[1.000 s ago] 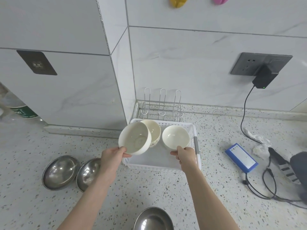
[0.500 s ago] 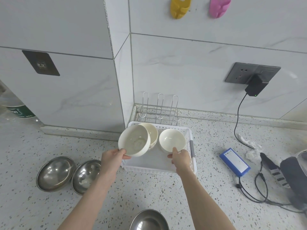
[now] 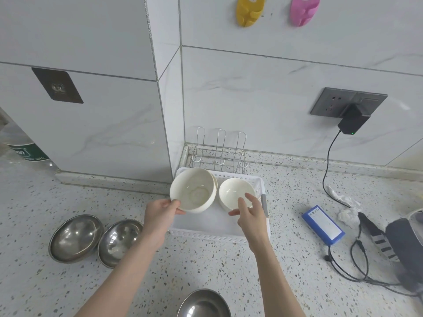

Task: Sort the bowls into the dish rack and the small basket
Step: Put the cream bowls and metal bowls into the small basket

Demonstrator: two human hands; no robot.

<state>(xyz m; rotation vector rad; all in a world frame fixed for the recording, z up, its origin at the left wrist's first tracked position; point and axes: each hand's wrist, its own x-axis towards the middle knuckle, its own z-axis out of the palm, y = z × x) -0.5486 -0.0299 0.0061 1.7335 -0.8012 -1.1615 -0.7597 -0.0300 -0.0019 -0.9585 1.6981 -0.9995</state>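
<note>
My left hand (image 3: 160, 213) grips the near rim of a cream ceramic bowl (image 3: 193, 189), held tilted over the back left of the small white basket (image 3: 217, 232). Behind that bowl the edge of another cream bowl (image 3: 215, 181) shows in the basket. A third cream bowl (image 3: 233, 193) sits in the basket's back right. My right hand (image 3: 248, 211) hovers just in front of it, fingers spread and holding nothing. The wire dish rack (image 3: 219, 152) stands bare behind the basket in the corner. Two steel bowls (image 3: 76, 237) (image 3: 120, 242) lie at the left and one steel bowl (image 3: 203, 304) at the bottom edge.
A blue power pack (image 3: 322, 224) with black cables (image 3: 357, 268), crumpled tissue (image 3: 345, 202) and a dark object lie to the right. A charger (image 3: 352, 121) is plugged into the wall socket. A tiled pillar stands at the left, with a bottle (image 3: 20, 147) beside it.
My right hand has let go of the right cream bowl, which now rests in the basket, and its fingers have spread. The left hand's bowl has shifted slightly deeper over the basket.
</note>
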